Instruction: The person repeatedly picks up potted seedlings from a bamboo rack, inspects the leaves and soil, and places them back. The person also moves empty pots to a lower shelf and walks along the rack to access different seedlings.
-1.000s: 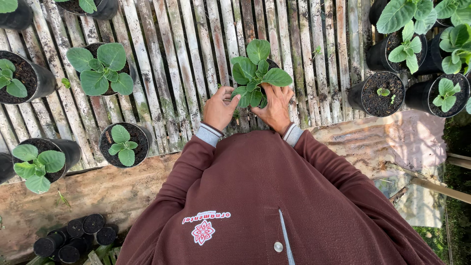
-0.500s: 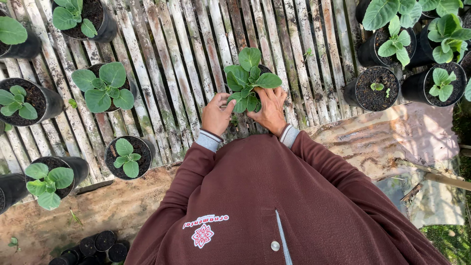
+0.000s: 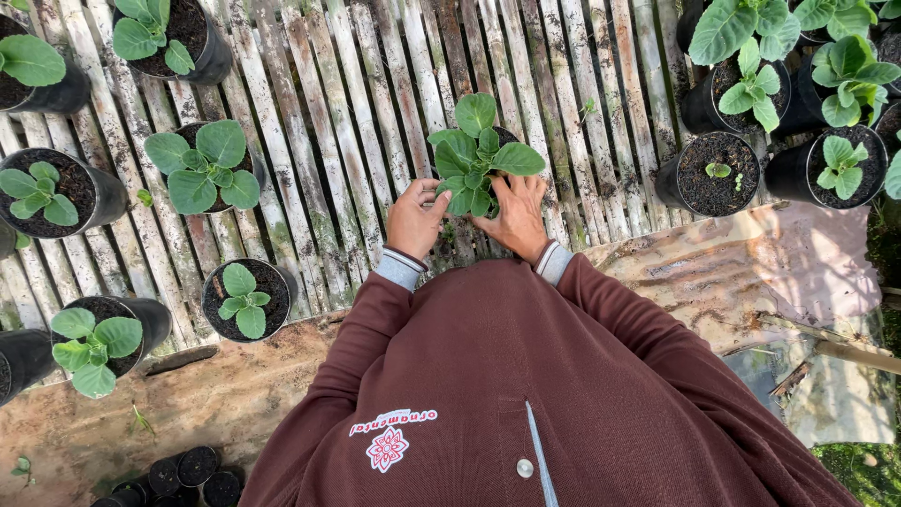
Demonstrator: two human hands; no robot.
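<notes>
Both hands worked at a seedling (image 3: 481,155) in a black pot on the slatted bench (image 3: 375,103).

The left hand (image 3: 416,218) sat at the seedling's left side with its fingers curled in toward the stem base; the right hand (image 3: 516,214) lay spread against the right side under the leaves. Whether either truly gripped the stem or only pressed soil was probably hidden by the foliage, so I could not tell. To do this well, the fingers should have stayed low at the soil, pressing evenly from both sides and keeping clear of the tender leaves. Against the frame a second before, the hands held the same places at the seedling, while the pots left of it, such as the big leafy pot (image 3: 208,174), sat lower in view, as the head had tipped.
</notes>
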